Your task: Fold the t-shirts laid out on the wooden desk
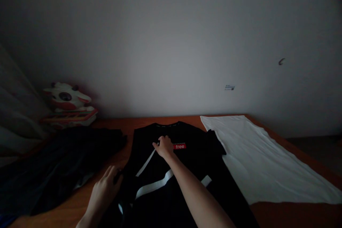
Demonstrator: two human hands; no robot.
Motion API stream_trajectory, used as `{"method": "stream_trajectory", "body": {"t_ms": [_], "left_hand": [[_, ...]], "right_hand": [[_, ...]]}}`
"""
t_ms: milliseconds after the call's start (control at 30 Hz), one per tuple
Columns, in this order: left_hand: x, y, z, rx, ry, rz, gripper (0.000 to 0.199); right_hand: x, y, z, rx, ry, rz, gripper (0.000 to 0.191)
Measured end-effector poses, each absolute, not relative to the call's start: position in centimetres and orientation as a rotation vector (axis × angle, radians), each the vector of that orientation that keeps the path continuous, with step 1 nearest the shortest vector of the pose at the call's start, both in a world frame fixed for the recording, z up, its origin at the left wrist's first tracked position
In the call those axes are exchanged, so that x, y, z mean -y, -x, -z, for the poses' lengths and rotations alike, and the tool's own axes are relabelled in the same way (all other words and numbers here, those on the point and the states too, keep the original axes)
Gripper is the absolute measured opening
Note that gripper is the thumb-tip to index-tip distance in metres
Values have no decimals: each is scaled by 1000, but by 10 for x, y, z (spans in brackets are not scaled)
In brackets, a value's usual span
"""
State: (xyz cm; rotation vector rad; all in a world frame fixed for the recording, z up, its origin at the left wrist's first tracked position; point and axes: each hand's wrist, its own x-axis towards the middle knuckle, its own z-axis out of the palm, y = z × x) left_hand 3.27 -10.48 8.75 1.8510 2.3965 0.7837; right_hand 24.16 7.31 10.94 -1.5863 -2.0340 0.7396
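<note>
A black T-shirt (192,160) with white stripes and a red "free" print lies on the wooden surface in front of me, its collar toward the wall. Over its chest, my right hand (165,146) is closed, pinching black cloth at the upper end of a thin white stripe. That cloth is drawn across from the shirt's left side. Lower down at the left edge, my left hand (107,184) has its fingers curled on the dark fabric. Its fingertips partly blend into the black cloth. My right forearm covers part of the lower white stripe.
To the right, a white cloth (262,164) lies spread flat, touching the shirt's right sleeve. A dark crumpled garment (61,160) lies at left. Behind it, a cow-shaped toy keyboard (71,105) stands near the curtain (16,103). The wall (171,50) borders the wooden surface (125,123).
</note>
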Motion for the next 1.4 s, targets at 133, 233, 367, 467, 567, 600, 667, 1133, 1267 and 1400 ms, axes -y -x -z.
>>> {"method": "stream_trajectory", "body": {"t_ms": [133,233,367,467,567,600,667,1133,1267,1400], "left_hand": [[106,-36,-87,-2479,-1794,-649,20],[108,-34,-87,-2517,-1753,-581,20],[92,-28,-97,-2297,-1909,-783,32],[55,-30,-116,-2216,-1916,-918,37],[3,-41,-134,-2266,-1962,-750,37],[-15,-45,-138,-2264,-1992,-703,36],[-48,-52,-142,-2265,-2032,-602,37],[-150,-33,-137,-2412,-1692,-172,36],[-155,-31,-130,-2434,-1694,-363,37],[-137,-36,-114,-2370,-1810,-573,35]], "right_hand": [[-78,-242,-101,1930,1530,-832,8],[-77,-246,-95,1842,1411,-892,12],[-67,-253,-86,1813,1255,-934,31],[-57,-256,-79,1868,1138,-926,33],[-50,-257,-73,1933,1017,-837,27],[-48,-257,-72,1953,998,-813,26],[-45,-258,-73,1999,997,-799,25],[-43,-255,-70,1955,944,-834,39],[-44,-254,-71,1847,1036,-822,32],[-46,-253,-68,1824,1118,-770,33]]}}
